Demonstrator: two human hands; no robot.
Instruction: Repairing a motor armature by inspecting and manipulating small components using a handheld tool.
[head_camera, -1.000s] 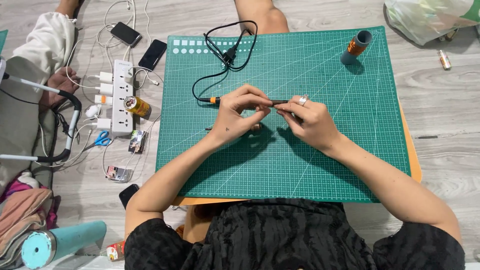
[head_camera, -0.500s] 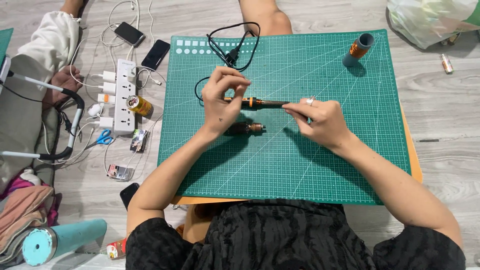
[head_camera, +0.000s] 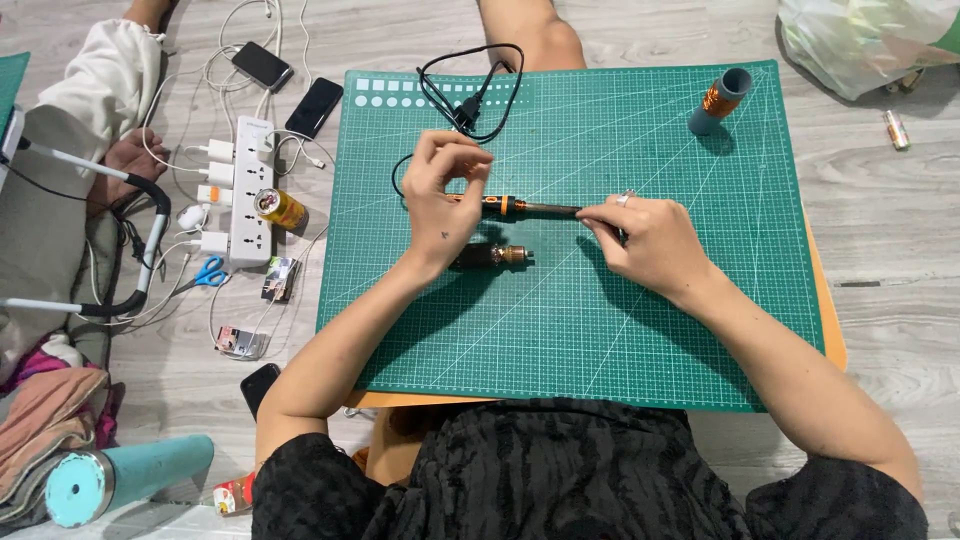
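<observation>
A black soldering iron with an orange collar lies level above the green cutting mat. My right hand grips its right end. My left hand pinches its left end, where the black cord leads off to the mat's far edge. Just below my left hand, a short black part with a brass tip lies on the mat, touched by neither hand.
A grey tube with an orange band stands at the mat's far right. Left of the mat are a white power strip, two phones, blue scissors and another person's hand. A teal bottle lies near left.
My hands have moved apart along the iron, and it is held a little farther from me. The short brass-tipped part has come off and now lies on the mat.
</observation>
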